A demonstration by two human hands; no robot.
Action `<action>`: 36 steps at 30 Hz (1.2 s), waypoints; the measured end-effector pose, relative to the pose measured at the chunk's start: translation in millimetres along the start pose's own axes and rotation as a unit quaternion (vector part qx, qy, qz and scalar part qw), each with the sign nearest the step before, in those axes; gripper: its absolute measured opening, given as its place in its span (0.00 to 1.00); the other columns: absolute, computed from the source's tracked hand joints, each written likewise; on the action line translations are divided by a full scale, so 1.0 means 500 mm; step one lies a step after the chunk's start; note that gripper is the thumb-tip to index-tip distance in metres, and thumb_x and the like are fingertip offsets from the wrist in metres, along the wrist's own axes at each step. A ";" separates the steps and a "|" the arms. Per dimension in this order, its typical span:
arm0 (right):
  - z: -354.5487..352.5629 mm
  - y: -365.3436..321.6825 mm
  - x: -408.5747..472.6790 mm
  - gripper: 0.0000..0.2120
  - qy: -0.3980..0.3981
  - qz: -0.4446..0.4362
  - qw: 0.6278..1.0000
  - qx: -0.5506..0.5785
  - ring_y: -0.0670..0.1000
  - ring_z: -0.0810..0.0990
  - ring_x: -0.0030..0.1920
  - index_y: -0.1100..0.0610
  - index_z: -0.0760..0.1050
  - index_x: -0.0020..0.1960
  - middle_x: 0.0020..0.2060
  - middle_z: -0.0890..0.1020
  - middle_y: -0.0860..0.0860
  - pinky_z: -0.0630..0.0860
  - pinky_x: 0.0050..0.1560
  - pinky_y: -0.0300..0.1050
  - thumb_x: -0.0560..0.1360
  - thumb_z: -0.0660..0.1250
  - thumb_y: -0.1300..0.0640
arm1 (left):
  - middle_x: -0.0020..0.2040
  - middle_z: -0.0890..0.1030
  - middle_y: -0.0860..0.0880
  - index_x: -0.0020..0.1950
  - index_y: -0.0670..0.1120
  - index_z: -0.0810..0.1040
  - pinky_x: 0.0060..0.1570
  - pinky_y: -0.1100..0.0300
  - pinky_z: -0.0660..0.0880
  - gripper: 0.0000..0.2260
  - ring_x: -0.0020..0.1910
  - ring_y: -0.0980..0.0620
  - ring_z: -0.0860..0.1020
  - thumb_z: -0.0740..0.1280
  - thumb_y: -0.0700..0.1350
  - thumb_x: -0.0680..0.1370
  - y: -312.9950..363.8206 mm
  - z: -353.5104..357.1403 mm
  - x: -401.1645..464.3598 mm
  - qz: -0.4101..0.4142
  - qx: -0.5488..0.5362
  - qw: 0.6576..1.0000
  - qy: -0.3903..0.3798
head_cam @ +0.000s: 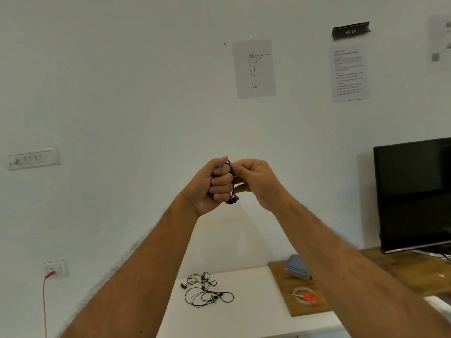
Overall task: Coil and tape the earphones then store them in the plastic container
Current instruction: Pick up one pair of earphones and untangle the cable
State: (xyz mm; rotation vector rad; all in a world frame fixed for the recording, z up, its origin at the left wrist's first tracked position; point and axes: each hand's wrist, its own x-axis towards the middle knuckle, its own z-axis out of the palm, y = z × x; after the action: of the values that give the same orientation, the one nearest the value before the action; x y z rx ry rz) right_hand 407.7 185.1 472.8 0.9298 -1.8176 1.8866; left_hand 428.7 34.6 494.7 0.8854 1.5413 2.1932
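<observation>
Two hands, raised together before the white wall (122, 93). Left hand (212, 186): fingers clenched in a fist round a coiled pair of black earphones (233, 191), cable looped over the knuckles, earbuds dangling just below the fist. Right hand (256, 181): thumb and forefinger pinching the same cable at the top of the coil, touching the left hand.

One white table (244, 320) below, bearing a loose tangle of further black earphones (207, 290); the number of pairs in the tangle cannot be told.

One wooden board (288, 301) just right of the tangle, carrying three items: one plastic container (297, 267) with a blue-grey lid on, contents not visible; one roll of clear tape (303, 295); one pair of red-handled scissors (308, 298) lying across the tape roll.

One dark monitor (415, 191) at far right, on a wooden surface (402, 267).

Wall fittings: three paper sheets, one with a line drawing of a standing figure (253, 68), one of text (349, 73), one cut by the frame edge (439, 42); one dark label (351, 30); one switch panel (33, 158); one socket (55, 269) with a red cable (44, 301) plugged in.
</observation>
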 end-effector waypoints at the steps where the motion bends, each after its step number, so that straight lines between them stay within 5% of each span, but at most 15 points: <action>1: 0.008 0.004 -0.004 0.11 0.003 0.006 1.000 0.007 0.56 0.83 0.41 0.67 0.81 0.52 0.40 0.82 0.60 0.80 0.42 0.55 0.81 0.63 0.60 | 0.20 0.62 0.55 0.26 0.50 0.64 0.17 0.67 0.54 0.19 0.21 0.56 0.51 0.59 0.51 0.77 -0.003 -0.004 -0.002 0.012 -0.008 1.000 0.007; 4: 0.028 0.014 -0.017 0.12 0.000 0.031 0.999 0.039 0.54 0.82 0.37 0.68 0.80 0.51 0.39 0.81 0.59 0.81 0.36 0.48 0.81 0.63 0.60 | 0.20 0.61 0.55 0.25 0.50 0.64 0.18 0.66 0.53 0.19 0.21 0.56 0.50 0.59 0.49 0.76 -0.005 -0.014 -0.004 0.040 -0.031 0.998 0.022; 13: 0.050 0.056 -0.032 0.15 -0.008 0.109 0.989 0.096 0.52 0.81 0.41 0.63 0.81 0.52 0.43 0.82 0.55 0.79 0.45 0.49 0.82 0.61 0.53 | 0.19 0.60 0.55 0.25 0.50 0.62 0.17 0.67 0.54 0.19 0.21 0.56 0.50 0.59 0.48 0.76 -0.026 -0.048 -0.009 0.070 -0.047 0.994 0.065; 20: 0.052 0.124 -0.049 0.09 -0.006 0.158 0.983 0.092 0.53 0.81 0.40 0.63 0.81 0.54 0.42 0.81 0.57 0.80 0.47 0.48 0.79 0.67 0.58 | 0.19 0.60 0.55 0.25 0.50 0.62 0.16 0.67 0.55 0.22 0.17 0.58 0.54 0.55 0.47 0.80 -0.095 -0.094 -0.007 0.056 -0.058 0.991 0.109; 25: 0.055 0.205 -0.074 0.05 -0.011 0.210 0.972 0.105 0.51 0.78 0.37 0.60 0.80 0.46 0.36 0.79 0.54 0.78 0.46 0.48 0.79 0.66 0.61 | 0.19 0.60 0.55 0.24 0.50 0.63 0.16 0.67 0.58 0.22 0.18 0.57 0.52 0.55 0.47 0.79 -0.179 -0.148 -0.006 0.027 -0.087 0.989 0.117; 32: 0.065 0.337 -0.114 0.07 0.081 0.230 0.966 0.086 0.58 0.75 0.41 0.62 0.80 0.43 0.39 0.79 0.62 0.73 0.45 0.51 0.78 0.67 0.62 | 0.22 0.64 0.53 0.25 0.49 0.65 0.20 0.65 0.64 0.22 0.19 0.57 0.61 0.54 0.45 0.81 -0.300 -0.209 0.017 -0.015 -0.105 0.973 0.206; 36: 0.065 0.388 -0.127 0.08 0.127 0.226 0.963 0.079 0.51 0.79 0.32 0.64 0.81 0.44 0.34 0.83 0.56 0.77 0.42 0.44 0.79 0.65 0.65 | 0.26 0.69 0.51 0.32 0.46 0.67 0.24 0.62 0.68 0.16 0.23 0.55 0.66 0.57 0.44 0.81 -0.355 -0.232 0.034 -0.018 -0.057 0.963 0.264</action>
State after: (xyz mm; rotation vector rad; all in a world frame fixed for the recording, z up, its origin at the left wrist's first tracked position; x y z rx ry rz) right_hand 331.3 144.2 284.9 0.3026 -1.8501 2.3241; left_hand 324.6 25.2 309.5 0.2359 1.6003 2.5943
